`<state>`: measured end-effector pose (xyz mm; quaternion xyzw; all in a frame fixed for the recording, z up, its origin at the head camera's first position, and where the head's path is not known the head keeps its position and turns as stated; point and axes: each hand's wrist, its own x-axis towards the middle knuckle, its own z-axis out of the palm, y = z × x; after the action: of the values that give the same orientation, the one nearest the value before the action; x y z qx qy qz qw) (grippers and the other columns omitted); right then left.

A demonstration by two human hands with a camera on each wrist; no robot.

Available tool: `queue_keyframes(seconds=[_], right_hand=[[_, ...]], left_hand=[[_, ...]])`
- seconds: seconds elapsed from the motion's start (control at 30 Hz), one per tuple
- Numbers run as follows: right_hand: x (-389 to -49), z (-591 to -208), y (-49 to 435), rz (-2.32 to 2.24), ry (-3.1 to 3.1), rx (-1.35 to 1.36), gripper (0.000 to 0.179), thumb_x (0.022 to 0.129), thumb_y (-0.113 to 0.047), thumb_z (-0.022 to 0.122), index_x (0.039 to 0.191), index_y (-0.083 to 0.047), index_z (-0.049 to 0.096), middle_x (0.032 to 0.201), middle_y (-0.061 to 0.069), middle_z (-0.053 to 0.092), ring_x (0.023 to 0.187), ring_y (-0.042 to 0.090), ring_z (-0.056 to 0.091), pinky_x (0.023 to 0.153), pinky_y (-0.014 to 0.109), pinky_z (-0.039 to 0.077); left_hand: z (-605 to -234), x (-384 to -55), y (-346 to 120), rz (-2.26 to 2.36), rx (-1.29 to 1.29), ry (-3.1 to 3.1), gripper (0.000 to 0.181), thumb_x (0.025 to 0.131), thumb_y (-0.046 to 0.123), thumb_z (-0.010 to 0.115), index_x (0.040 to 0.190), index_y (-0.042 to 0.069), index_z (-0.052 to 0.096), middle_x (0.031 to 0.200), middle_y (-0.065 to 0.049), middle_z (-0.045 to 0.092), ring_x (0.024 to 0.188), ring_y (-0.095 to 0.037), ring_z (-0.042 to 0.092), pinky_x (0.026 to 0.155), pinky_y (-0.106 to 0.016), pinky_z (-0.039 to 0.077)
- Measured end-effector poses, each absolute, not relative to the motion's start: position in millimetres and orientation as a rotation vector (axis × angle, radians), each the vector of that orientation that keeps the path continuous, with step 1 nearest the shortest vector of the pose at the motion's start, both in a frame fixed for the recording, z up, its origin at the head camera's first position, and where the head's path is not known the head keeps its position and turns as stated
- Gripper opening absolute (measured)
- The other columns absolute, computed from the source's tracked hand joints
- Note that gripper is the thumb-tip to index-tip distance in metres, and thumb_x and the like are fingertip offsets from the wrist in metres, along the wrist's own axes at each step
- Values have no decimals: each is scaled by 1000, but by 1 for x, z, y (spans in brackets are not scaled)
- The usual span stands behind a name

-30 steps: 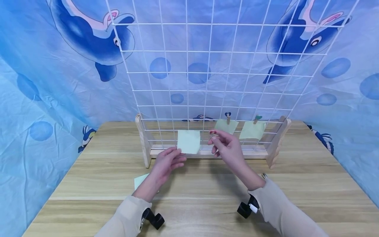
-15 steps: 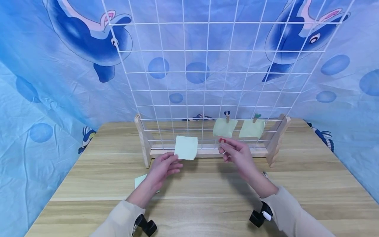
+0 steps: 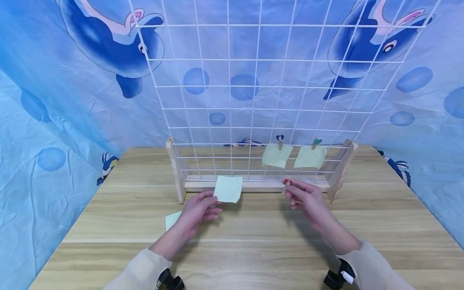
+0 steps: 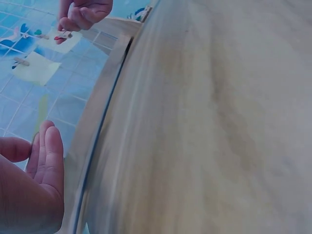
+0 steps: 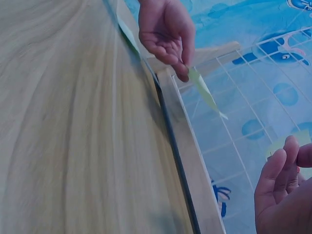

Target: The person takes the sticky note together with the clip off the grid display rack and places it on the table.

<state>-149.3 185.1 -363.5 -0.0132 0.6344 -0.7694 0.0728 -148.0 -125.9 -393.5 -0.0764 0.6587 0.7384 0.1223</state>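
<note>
note [image 3: 228, 188] lower, left fingers [image 3: 208, 201] pinching it; red clip [image 3: 287, 182] lower, right fingers [image 3: 298, 189] pinching.

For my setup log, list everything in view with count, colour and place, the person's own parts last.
Table: 1, light wood, below the hands
Wire grid: 1, white, upright at the table's far side
Stand: 1, pale wood, at the grid's foot
Backdrop: 1, blue with dolphins, behind and beside the table
Clipped notes: 2, pale green, grid's lower right
Blue-heart clip: 1, on the left clipped note
Green-heart clip: 1, on the right clipped note
Held note: 1, pale green, left fingertips
Table paper: at least 1, pale green, partly hidden by left arm
Red-heart clip: 1, right fingertips
Wrist cameras: 2, black, one per wrist
Sleeves: 2, cream
Left hand: 1, bare
Right hand: 1, bare
</note>
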Motion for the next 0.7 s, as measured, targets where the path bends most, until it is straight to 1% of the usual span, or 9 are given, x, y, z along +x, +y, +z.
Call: queue_keyframes(seconds=[0.2, 0.37, 0.5, 0.7], right_hand=[[-142, -366, 203, -2310, 1895, 21, 13, 95, -10, 59, 94, -17, 70, 74, -4, 64, 59, 6, 53, 55, 17, 49], [-136, -368, 217, -2260, 1931, 56, 15, 96, -12, 58, 93, -20, 70, 76, -6, 64, 61, 6, 53, 57, 18, 49], [-131, -371, 228, -2207, 1967, 68, 13, 97, -15, 58, 95, -21, 69, 77, -6, 64, 63, 7, 53, 59, 20, 50], [-124, -380, 245, -2161, 1992, 73, 13, 97, -14, 58, 97, -21, 69, 77, -5, 63, 63, 6, 53, 58, 20, 50]], left_hand=[[-396, -144, -130, 2118, -228, 1931, 41, 94, 11, 59, 131, -3, 49, 113, -24, 64, 78, -18, 68, 69, -28, 59], [-399, -141, -133, 2091, -254, 1921, 44, 93, 11, 58, 134, 1, 47, 113, -23, 64, 78, -19, 68, 70, -29, 59], [-400, -137, -134, 2076, -260, 1927, 46, 93, 10, 59, 136, 0, 45, 111, -22, 65, 77, -20, 68, 71, -32, 59], [-403, -131, -135, 2044, -245, 1948, 48, 93, 10, 59, 137, -1, 43, 110, -22, 65, 78, -23, 68, 71, -34, 60]])
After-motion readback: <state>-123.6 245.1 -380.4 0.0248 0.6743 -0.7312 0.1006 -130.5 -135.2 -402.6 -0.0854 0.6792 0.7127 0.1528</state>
